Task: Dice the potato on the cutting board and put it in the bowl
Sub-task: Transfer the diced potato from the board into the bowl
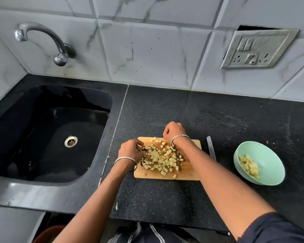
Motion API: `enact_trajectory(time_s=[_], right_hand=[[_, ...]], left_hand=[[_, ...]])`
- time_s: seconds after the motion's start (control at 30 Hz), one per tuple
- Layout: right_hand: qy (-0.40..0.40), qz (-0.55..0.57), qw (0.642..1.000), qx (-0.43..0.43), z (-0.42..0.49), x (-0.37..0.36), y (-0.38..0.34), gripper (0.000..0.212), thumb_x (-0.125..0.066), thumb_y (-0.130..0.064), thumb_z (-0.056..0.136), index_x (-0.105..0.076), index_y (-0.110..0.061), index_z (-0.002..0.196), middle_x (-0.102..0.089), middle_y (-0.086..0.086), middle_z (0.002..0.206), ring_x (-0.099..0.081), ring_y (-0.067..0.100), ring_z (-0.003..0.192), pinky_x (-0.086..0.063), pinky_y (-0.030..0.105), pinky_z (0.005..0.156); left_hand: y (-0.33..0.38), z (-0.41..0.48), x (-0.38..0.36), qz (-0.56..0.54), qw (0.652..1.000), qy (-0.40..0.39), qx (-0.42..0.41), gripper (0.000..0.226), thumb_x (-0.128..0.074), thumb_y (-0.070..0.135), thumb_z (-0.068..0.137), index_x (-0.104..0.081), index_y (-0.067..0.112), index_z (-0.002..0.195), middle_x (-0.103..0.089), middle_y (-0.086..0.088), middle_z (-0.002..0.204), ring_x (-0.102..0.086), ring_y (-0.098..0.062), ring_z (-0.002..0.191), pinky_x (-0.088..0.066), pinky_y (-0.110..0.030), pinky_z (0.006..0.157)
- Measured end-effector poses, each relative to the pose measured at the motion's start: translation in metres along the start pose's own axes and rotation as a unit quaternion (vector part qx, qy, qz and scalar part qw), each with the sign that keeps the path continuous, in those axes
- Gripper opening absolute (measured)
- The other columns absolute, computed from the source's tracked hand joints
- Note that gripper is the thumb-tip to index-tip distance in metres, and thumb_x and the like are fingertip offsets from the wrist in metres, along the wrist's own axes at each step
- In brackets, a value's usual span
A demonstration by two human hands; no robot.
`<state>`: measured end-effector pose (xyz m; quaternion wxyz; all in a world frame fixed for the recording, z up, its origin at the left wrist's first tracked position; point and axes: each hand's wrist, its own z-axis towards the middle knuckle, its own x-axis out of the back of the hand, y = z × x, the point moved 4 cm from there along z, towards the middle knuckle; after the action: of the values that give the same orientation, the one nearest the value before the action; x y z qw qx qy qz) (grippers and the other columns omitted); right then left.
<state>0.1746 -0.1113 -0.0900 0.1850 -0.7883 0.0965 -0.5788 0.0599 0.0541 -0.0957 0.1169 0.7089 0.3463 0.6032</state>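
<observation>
Though bounded by a tiled wall behind and a black sink to the left, leaves wide bare stretches of black speckled counter behind the board and out toward the right rear corner. More open room along the near edge, between the two forearms.

Wooden cutting board set square to the counter front, left end close to the seam beside the sink rim, near edge well back from the counter's drop. Mint-green bowl to the right, apart from the board.

At the board's far edge, right hand, knuckles up, fingers curled under and hidden: cannot tell whether clenched empty or holding pieces. At the board's left end, over the handle slot, left hand, fingers bent down against the pile's left side; cannot tell whether pinching any pieces. Thin bangle on each wrist.

Grey knife flat on the counter in the gap between board and bowl, just beside the board's right edge, lengthwise toward the wall, touched by neither hand.

Pale diced potato heaped across the middle and left of the board, a few strays toward its far and near edges. Smaller heap of cubes inside the bowl, on the side nearest the board.
</observation>
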Motion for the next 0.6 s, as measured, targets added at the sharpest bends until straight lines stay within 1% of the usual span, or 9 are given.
enact_trajectory(time_s=[0.1, 0.17, 0.23, 0.3, 0.37, 0.43, 0.5, 0.6], right_hand=[[0.014, 0.011, 1.000, -0.007, -0.008, 0.006, -0.004, 0.020, -0.059, -0.007, 0.088, -0.074, -0.014, 0.077, -0.073, 0.008, 0.092, -0.065, 0.025, 0.096, -0.054, 0.032, 0.080], [0.017, 0.021, 1.000, -0.006, -0.014, 0.009, -0.006, 0.021, -0.058, -0.005, 0.087, -0.075, -0.014, 0.077, -0.073, 0.005, 0.090, -0.065, 0.022, 0.094, -0.055, 0.031, 0.082], [0.007, 0.036, 0.999, -0.007, -0.022, 0.011, -0.005, 0.018, -0.061, -0.006, 0.087, -0.075, -0.016, 0.081, -0.071, 0.001, 0.086, -0.065, 0.022, 0.093, -0.055, 0.033, 0.085], [-0.020, 0.035, 0.999, -0.004, -0.031, 0.010, 0.000, 0.013, -0.066, -0.009, 0.084, -0.074, -0.018, 0.083, -0.065, -0.006, 0.076, -0.066, 0.022, 0.092, -0.055, 0.034, 0.087], [-0.023, 0.042, 0.999, -0.018, -0.037, 0.009, 0.011, 0.012, -0.068, -0.009, 0.080, -0.075, -0.019, 0.080, -0.066, -0.007, 0.074, -0.066, 0.019, 0.089, -0.055, 0.032, 0.086], [0.009, 0.070, 0.997, -0.041, -0.038, 0.016, 0.021, 0.013, -0.067, -0.009, 0.080, -0.076, -0.017, 0.077, -0.070, -0.004, 0.076, -0.067, 0.016, 0.082, -0.056, 0.029, 0.080], [0.049, 0.092, 0.993, -0.061, -0.033, 0.025, 0.029, 0.014, -0.065, -0.008, 0.082, -0.076, -0.016, 0.078, -0.071, -0.003, 0.076, -0.067, 0.014, 0.078, -0.056, 0.028, 0.076], [0.069, 0.095, 0.990, -0.074, -0.026, 0.026, 0.033, 0.019, -0.064, -0.004, 0.084, -0.076, -0.018, 0.081, -0.071, -0.003, 0.080, -0.066, 0.015, 0.081, -0.055, 0.028, 0.079]], left_hand=[[0.004, 0.012, 0.001, -0.002, 1.000, 0.008, -0.026, 0.030, -0.068, 0.017, 0.082, -0.065, 0.020, 0.112, -0.066, 0.004, 0.095, -0.063, -0.021, 0.095, -0.050, -0.032, 0.083], [0.012, 0.021, 0.002, 0.017, 0.998, 0.005, -0.064, 0.032, -0.066, 0.016, 0.084, -0.063, 0.017, 0.116, -0.067, -0.001, 0.104, -0.061, -0.024, 0.097, -0.048, -0.033, 0.085], [0.021, 0.030, 0.000, 0.030, 0.994, -0.006, -0.103, 0.035, -0.063, 0.013, 0.086, -0.062, 0.014, 0.121, -0.065, -0.005, 0.110, -0.060, -0.026, 0.102, -0.045, -0.033, 0.088], [0.028, 0.036, -0.006, 0.048, 0.991, -0.027, -0.125, 0.039, -0.061, 0.011, 0.085, -0.061, 0.013, 0.124, -0.063, -0.008, 0.114, -0.058, -0.027, 0.108, -0.043, -0.034, 0.092], [0.032, 0.041, -0.013, 0.072, 0.986, -0.041, -0.141, 0.036, -0.060, 0.012, 0.085, -0.062, 0.014, 0.121, -0.060, -0.010, 0.116, -0.057, -0.029, 0.110, -0.044, -0.034, 0.092], [0.035, 0.044, -0.017, 0.082, 0.983, -0.047, -0.155, 0.033, -0.062, 0.014, 0.086, -0.065, 0.015, 0.119, -0.058, -0.010, 0.117, -0.057, -0.029, 0.110, -0.044, -0.034, 0.092], [0.038, 0.046, -0.019, 0.081, 0.982, -0.049, -0.164, 0.030, -0.066, 0.016, 0.086, -0.067, 0.017, 0.116, -0.059, -0.008, 0.118, -0.057, -0.026, 0.109, -0.044, -0.032, 0.093], [0.038, 0.046, -0.023, 0.060, 0.983, -0.055, -0.165, 0.024, -0.070, 0.016, 0.082, -0.072, 0.020, 0.106, -0.063, -0.005, 0.112, -0.061, -0.024, 0.103, -0.049, -0.032, 0.089]])
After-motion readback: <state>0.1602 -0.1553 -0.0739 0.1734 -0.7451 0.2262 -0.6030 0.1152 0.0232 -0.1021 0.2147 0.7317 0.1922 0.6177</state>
